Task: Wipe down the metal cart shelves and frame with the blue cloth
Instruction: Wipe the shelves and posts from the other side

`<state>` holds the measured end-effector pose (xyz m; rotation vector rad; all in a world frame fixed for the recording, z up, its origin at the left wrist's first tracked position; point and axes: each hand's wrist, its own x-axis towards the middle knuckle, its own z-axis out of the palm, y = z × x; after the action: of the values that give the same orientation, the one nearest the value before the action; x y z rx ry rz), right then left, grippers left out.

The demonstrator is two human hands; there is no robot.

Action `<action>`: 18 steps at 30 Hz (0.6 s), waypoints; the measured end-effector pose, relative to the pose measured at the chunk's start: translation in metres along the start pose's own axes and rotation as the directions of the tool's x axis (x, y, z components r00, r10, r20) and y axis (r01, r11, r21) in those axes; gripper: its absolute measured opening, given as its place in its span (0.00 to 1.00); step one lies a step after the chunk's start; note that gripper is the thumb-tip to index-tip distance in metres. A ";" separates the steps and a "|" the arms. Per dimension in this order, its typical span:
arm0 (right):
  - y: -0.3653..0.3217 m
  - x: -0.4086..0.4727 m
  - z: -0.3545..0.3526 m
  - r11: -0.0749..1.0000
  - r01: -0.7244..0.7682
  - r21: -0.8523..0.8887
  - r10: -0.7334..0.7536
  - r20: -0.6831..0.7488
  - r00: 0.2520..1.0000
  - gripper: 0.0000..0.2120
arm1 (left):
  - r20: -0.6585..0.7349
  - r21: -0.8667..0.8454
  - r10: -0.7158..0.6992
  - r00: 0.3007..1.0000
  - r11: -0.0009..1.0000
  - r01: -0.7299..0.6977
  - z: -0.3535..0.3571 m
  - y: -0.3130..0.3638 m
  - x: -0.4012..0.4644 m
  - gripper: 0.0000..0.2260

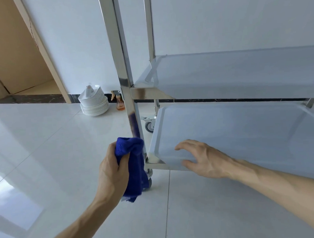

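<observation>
A shiny stainless-steel cart (122, 79) on castors fills the right of the scene, standing on a pale glossy tiled floor (47, 149); its middle shelf (240, 75) and lower shelf (242, 130) are flat steel trays; its near-left upright post rises from the lower shelf corner. The right hand (200, 160) lies spread on the near-left corner of the lower shelf, fingers straight, thumb over the front edge. The left hand (113, 172) has its grip curled round a bunched dark-blue terry cloth (134, 166), pressed against the post just above that corner. Far left by the wall stand stacked white plates and bowls (94, 101); just right of them, an amber spray bottle (119, 102).
</observation>
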<state>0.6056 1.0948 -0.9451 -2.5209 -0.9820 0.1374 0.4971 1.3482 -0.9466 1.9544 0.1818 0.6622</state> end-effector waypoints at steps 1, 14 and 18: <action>0.000 -0.011 -0.006 1.000 0.015 -0.007 -0.015 -0.024 1.000 0.18 | 0.011 -0.009 0.026 1.000 1.000 -0.026 -0.002 0.008 -0.004 0.14; -0.001 -0.105 -0.121 0.991 0.087 -0.102 -0.106 -0.193 0.976 0.09 | 0.188 -0.165 0.418 0.889 0.906 -0.391 0.015 0.153 0.005 0.08; -0.012 -0.125 -0.167 0.999 0.033 -0.009 -0.034 -0.272 0.962 0.11 | 0.257 -0.147 0.441 0.860 0.897 -0.416 0.019 0.204 0.020 0.12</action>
<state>0.5458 0.9601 -0.7968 -2.4410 -0.9120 -0.2177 0.4911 1.2459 -0.7684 1.9949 -0.4713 0.6486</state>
